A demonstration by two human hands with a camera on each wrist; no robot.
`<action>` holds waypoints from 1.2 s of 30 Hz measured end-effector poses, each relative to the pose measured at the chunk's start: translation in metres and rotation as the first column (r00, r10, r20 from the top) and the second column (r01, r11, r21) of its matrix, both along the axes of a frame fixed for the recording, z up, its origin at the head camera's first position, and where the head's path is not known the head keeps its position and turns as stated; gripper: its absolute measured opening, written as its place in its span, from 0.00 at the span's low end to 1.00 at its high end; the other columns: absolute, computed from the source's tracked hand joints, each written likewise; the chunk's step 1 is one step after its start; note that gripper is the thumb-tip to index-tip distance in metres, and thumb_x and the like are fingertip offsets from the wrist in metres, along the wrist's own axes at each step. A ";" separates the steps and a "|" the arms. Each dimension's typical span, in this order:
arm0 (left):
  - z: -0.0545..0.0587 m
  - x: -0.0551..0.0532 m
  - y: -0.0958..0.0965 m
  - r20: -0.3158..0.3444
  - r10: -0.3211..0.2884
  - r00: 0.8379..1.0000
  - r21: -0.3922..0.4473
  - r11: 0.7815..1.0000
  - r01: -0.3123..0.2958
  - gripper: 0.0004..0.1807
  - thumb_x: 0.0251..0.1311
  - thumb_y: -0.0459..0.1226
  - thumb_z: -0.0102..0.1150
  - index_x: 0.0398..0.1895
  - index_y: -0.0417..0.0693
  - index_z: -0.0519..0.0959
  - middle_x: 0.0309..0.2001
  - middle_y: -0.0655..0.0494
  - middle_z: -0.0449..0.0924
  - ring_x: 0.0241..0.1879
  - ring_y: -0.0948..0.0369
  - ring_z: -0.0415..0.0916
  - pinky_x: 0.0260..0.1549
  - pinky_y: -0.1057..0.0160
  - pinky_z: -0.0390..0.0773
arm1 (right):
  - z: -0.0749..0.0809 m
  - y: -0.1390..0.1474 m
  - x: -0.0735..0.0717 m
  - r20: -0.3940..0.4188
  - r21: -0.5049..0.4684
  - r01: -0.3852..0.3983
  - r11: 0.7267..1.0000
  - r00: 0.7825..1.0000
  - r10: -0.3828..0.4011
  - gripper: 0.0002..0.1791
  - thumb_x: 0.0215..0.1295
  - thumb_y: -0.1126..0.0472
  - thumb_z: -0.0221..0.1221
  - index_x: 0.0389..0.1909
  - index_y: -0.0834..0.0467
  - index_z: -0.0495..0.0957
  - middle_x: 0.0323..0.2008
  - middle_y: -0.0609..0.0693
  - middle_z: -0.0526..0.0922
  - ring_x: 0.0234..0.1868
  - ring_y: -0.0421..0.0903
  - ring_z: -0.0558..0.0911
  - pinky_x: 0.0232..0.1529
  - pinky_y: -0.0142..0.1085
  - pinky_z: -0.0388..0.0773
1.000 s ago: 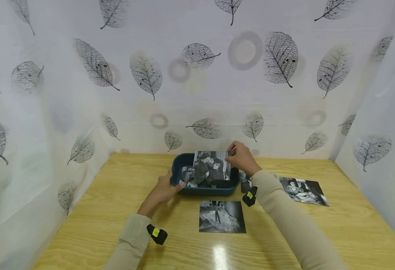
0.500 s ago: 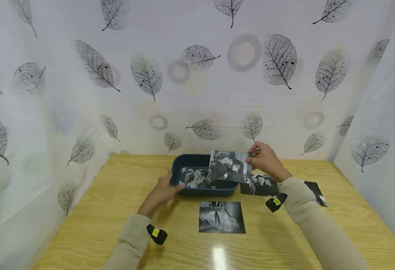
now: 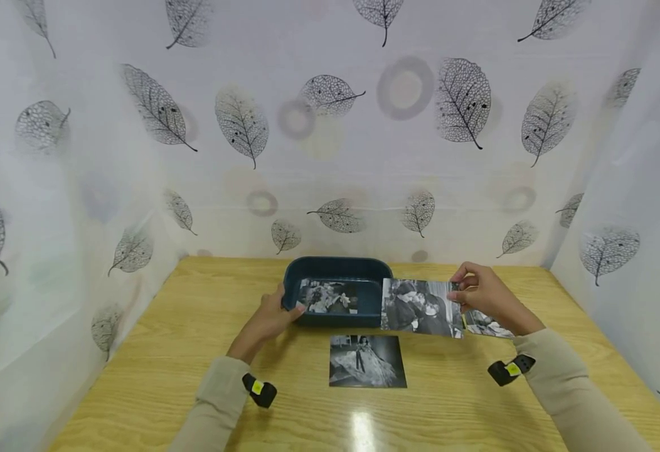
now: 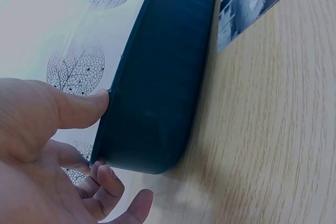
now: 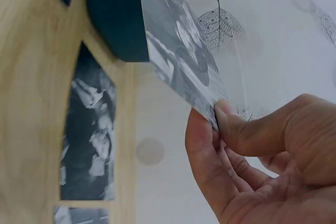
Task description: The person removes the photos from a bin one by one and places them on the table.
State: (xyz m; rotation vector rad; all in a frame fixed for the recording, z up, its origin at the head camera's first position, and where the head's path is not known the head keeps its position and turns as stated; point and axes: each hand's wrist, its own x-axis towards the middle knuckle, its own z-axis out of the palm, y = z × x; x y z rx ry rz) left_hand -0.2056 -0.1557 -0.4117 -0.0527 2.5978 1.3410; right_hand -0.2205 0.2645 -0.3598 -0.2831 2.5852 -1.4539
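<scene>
My left hand (image 3: 266, 321) grips the left rim of a dark blue plastic basin (image 3: 335, 320), thumb and fingers at its corner in the left wrist view. Between thumb and fingers, my right hand (image 3: 490, 298) pinches the right edge of a black-and-white photo (image 3: 420, 307) of people close together. That photo is held in the air, overlapping the basin's right end in the head view. Inside the basin lies another photo (image 3: 328, 297). A photo of a figure in a wide gown (image 3: 366, 361) lies flat before the basin.
Right of the basin, a dark photo (image 5: 89, 135) lies on the wooden table (image 3: 194, 376), with part of another photo (image 5: 81, 215) beside it. The held photo and right hand hide much of these in the head view. A leaf-patterned curtain (image 3: 341, 157) stands behind the table.
My right hand has carried the pinched photo from above the basin to the right and lower, uncovering the photo inside. The left hand keeps its grip on the basin.
</scene>
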 end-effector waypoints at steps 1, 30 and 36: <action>0.000 0.000 0.000 0.000 -0.002 1.000 -0.002 1.000 0.002 0.46 0.74 0.41 0.55 0.81 0.36 0.38 0.77 0.25 0.36 0.76 0.32 0.41 0.71 0.36 0.49 | -0.003 0.004 0.003 0.007 -0.004 -0.005 1.000 1.000 0.005 0.14 0.68 0.72 0.62 0.48 0.69 0.68 0.33 0.59 0.79 0.31 0.50 0.80 0.31 0.42 0.83; -0.002 -0.002 0.000 -0.010 0.001 1.000 -0.028 1.000 -0.001 0.46 0.74 0.42 0.56 0.80 0.34 0.38 0.76 0.23 0.37 0.75 0.31 0.41 0.70 0.34 0.49 | -0.077 0.035 0.028 0.028 0.199 0.005 0.980 1.000 -0.011 0.14 0.56 0.75 0.69 0.36 0.67 0.73 0.26 0.54 0.77 0.20 0.50 0.79 0.22 0.42 0.79; -0.002 -0.002 -0.001 -0.008 -0.004 1.000 -0.027 1.000 0.004 0.46 0.74 0.42 0.55 0.80 0.34 0.38 0.77 0.23 0.36 0.75 0.31 0.40 0.70 0.34 0.50 | -0.079 0.029 0.029 -0.108 0.379 0.036 0.925 0.994 0.006 0.15 0.52 0.70 0.74 0.33 0.64 0.75 0.23 0.50 0.75 0.21 0.47 0.74 0.25 0.41 0.72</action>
